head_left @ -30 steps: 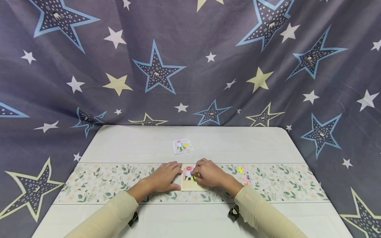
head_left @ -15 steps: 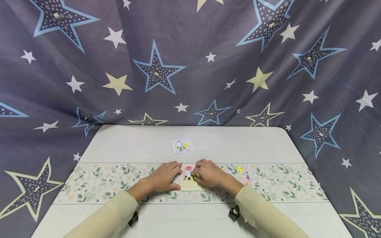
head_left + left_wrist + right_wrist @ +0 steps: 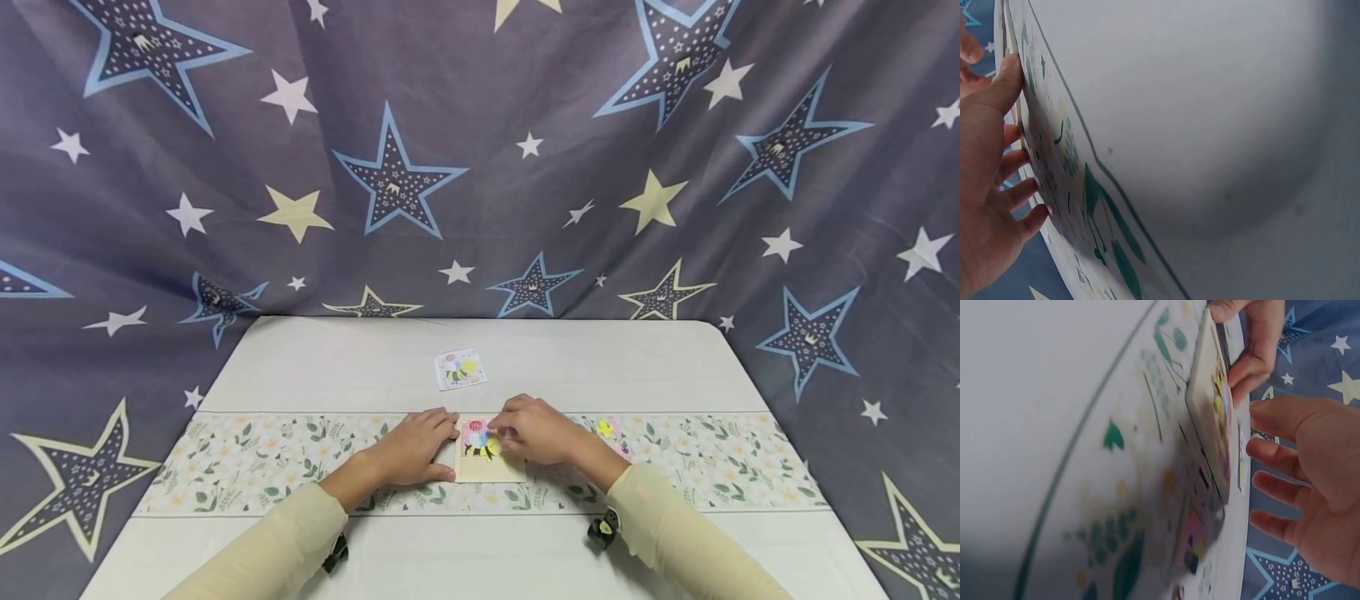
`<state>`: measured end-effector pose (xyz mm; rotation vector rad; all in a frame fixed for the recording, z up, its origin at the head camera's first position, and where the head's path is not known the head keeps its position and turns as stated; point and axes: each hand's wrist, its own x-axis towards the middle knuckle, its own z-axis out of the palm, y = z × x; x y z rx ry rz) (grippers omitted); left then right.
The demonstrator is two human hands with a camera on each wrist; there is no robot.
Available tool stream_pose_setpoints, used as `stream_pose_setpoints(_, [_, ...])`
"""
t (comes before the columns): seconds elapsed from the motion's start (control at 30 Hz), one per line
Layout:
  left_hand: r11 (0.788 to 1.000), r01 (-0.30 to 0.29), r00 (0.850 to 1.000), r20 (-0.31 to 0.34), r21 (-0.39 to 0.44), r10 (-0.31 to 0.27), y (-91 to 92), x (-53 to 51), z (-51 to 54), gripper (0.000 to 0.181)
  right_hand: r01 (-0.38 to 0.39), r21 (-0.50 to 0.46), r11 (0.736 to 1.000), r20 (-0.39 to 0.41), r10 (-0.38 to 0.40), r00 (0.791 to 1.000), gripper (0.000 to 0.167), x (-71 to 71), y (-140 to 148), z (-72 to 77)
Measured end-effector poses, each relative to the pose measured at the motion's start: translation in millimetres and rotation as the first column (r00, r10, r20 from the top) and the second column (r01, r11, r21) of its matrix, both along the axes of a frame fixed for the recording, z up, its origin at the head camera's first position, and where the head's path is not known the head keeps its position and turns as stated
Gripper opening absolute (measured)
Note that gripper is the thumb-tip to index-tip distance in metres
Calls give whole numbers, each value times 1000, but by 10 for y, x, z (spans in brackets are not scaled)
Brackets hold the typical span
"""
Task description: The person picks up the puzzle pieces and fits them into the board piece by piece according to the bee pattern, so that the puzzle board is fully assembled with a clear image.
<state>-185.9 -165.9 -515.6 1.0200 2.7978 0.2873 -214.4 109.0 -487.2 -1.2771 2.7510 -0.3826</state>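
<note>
On the patterned strip lies a cream puzzle board (image 3: 491,473) with a bee picture (image 3: 480,443) made of coloured pieces. My left hand (image 3: 416,447) holds the board at its left side, the thumb by the near corner and the fingers farther back. In the left wrist view, the left hand's (image 3: 988,162) other fingers spread against the tablecloth. Over the right part of the picture hovers my right hand (image 3: 538,431), hiding some of it. The right wrist view shows the right hand (image 3: 1316,481) with loosely bent fingers apart and nothing visible between them.
Loose yellow and pink pieces (image 3: 606,427) lie to the right, partly behind my right forearm. A small card (image 3: 461,370) with a similar bee picture lies farther back. Behind the white table (image 3: 600,362) hangs a star-patterned curtain (image 3: 480,167).
My right hand has lifted slightly and shifted right, off the bee picture, uncovering more of its yellow and blue parts. My left hand stays at the board's left side.
</note>
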Motion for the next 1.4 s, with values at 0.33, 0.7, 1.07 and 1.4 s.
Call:
stream_pose_setpoints(0.33, [1000, 1, 1000, 4, 7, -1, -6, 3, 12, 68, 9, -35, 999, -34, -11, 999, 29, -55, 253, 15])
stream_pose_setpoints(0.7, [1000, 0, 1000, 1, 8, 0, -5, 14, 10, 68, 110, -57, 992, 30, -108, 994, 31, -77, 510, -29])
stream_pose_setpoints(1.07, [1000, -4, 1000, 13, 2, 4, -6, 15, 12, 69, 158, -83, 984, 34, -156, 987, 30, -100, 781, -4])
stream_pose_setpoints(1.4, [1000, 1, 1000, 8, 9, -1, -5, 8, 6, 68, 205, -81, 975, 14, -204, 979, 31, -135, 1037, -48])
